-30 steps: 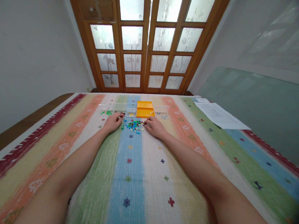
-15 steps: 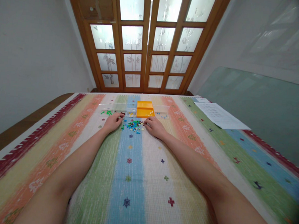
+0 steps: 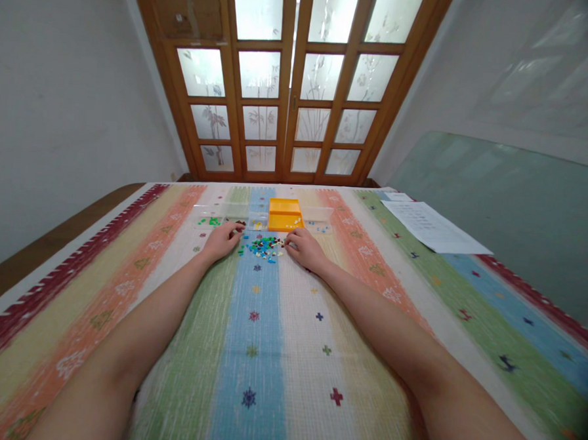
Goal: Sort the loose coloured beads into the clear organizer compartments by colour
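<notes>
Daylight pours through the frosted glass panes [image 3: 258,11], top ones nearly white on my feed; glare smears the right wall [image 3: 554,43], vignetting darkens the right corners, tiny coloured pieces [image 3: 264,246] look soft.

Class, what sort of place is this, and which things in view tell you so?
Probably a room in a home: the striped, patterned tablecloth and the wooden doors with frosted, plant-patterned panes suggest it.
</notes>
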Tool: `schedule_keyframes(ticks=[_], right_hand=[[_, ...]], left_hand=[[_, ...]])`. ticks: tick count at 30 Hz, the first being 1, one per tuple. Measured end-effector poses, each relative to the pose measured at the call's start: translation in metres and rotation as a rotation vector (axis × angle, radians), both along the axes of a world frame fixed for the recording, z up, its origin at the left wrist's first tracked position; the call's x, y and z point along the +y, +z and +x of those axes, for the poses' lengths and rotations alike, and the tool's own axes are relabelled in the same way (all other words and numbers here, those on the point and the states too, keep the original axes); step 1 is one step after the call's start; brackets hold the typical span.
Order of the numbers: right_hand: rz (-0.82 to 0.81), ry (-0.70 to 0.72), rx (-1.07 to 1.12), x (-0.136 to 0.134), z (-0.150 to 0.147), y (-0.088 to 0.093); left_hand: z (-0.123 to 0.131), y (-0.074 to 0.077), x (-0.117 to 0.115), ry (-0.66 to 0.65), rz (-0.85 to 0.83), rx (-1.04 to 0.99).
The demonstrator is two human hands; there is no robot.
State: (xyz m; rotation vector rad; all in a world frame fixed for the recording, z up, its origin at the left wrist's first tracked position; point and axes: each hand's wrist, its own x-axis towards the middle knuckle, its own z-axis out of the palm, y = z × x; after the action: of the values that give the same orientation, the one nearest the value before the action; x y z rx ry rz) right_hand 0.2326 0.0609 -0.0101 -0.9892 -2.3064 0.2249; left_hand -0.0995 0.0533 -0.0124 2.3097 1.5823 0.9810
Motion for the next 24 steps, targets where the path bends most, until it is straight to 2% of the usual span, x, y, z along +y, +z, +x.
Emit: schedule_keyframes(ticks=[5,10,14,19,24], right_hand=[[-0.112,-0.116,0.253,0.004,0.001,0.003],[-0.226,-0.21,0.507,0.019,0.008,-0.003],[-0.337,-0.224,0.679,0.029,0.013,-0.008],[-0.433,-0.167,0.768,0.031,0.014,-0.009],[-0.463,-0.199,0.779,0.031,0.013,-0.008]], left_hand=[[0.0,0.0,-0.001,-0.003,0.001,-0.007],[0.001,0.0,-0.001,0.003,0.0,-0.004],[0.001,0.0,0.0,0.005,-0.005,-0.01],[0.001,-0.001,0.0,-0.005,0.003,-0.007],[0.0,-0.002,0.001,0.002,-0.007,-0.007]])
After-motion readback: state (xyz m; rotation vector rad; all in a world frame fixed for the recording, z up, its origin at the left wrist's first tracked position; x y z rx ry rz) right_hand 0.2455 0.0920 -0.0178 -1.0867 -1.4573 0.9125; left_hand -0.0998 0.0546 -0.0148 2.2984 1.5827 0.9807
